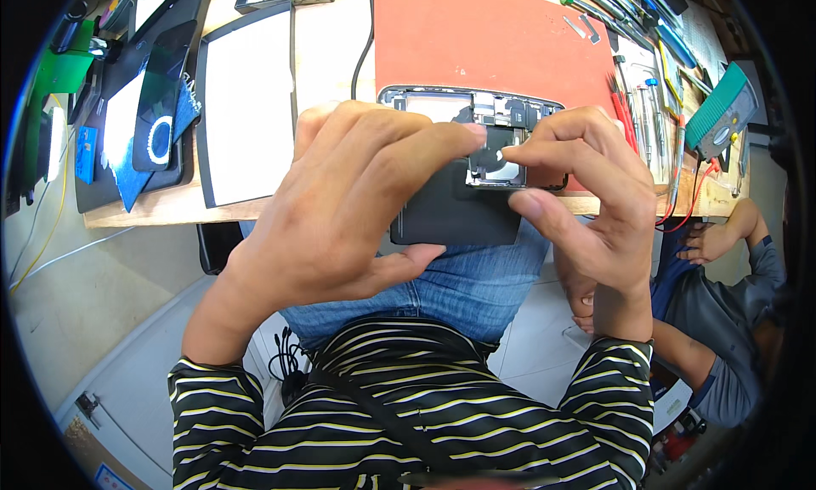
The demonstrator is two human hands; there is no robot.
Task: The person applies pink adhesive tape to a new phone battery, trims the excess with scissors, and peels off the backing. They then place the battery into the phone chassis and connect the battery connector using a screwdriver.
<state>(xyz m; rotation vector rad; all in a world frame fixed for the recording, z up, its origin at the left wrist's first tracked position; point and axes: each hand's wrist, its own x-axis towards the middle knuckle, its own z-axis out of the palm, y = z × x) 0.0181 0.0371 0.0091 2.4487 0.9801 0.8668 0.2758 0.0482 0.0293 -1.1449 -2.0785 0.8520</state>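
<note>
The left hand (340, 192) spans an opened phone (490, 158) at the front edge of the table (336, 48); from here I can't tell whether it grips. The right hand (605, 184) is alongside, thumb and forefinger apart.

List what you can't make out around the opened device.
All in the head view:
Device, left part of the inside: hidden by the left hand.
Black panel, upper left: covered by the same hand.
Pale bit near the right hand's index fingertip: too small to identify.
Other person: partly cut off by the dark lens rim.
</note>
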